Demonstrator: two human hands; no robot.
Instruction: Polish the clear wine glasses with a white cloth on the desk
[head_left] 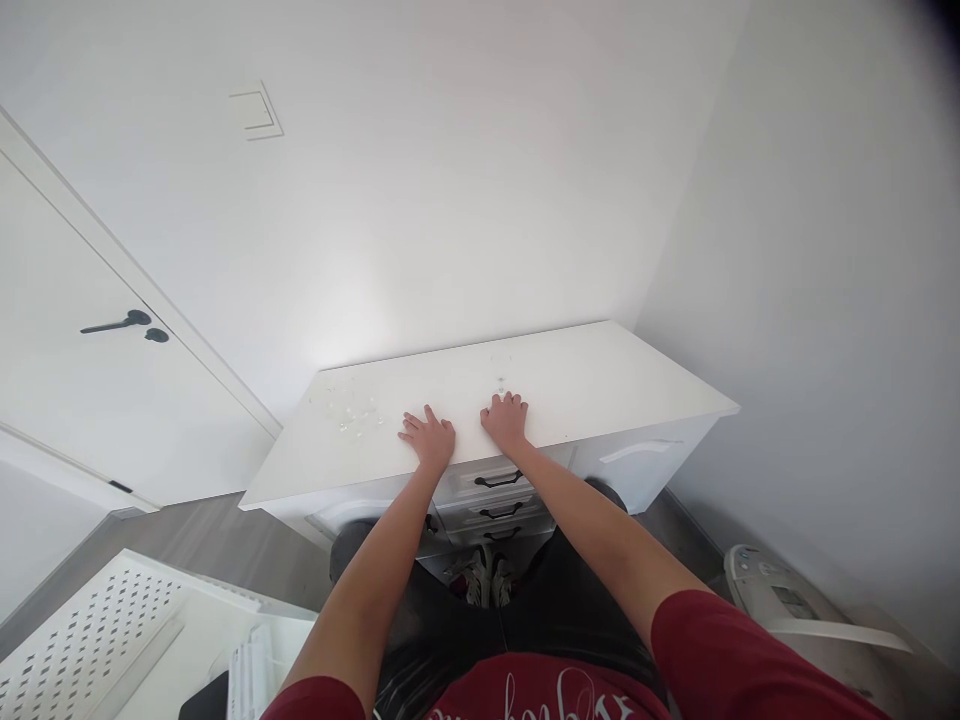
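My left hand point(427, 441) rests on the white top of a cabinet point(585, 370), its fingers spread and nothing in them. Just to its left lie several small clear pieces point(358, 418), like beads or drops; their kind is too small to tell. My right hand point(506, 424) is on the same top with its fingers curled in and knuckles up. A tiny clear piece point(501, 387) shows right beyond its fingertips. Whatever the curled fingers may hold is hidden.
Below the cabinet's front edge are drawers with black handles point(499, 479). A white door with a black lever handle point(116, 322) stands left. White slatted furniture point(112, 640) is at the lower left, a grey-white appliance point(787, 600) at the lower right. Walls rise behind and right.
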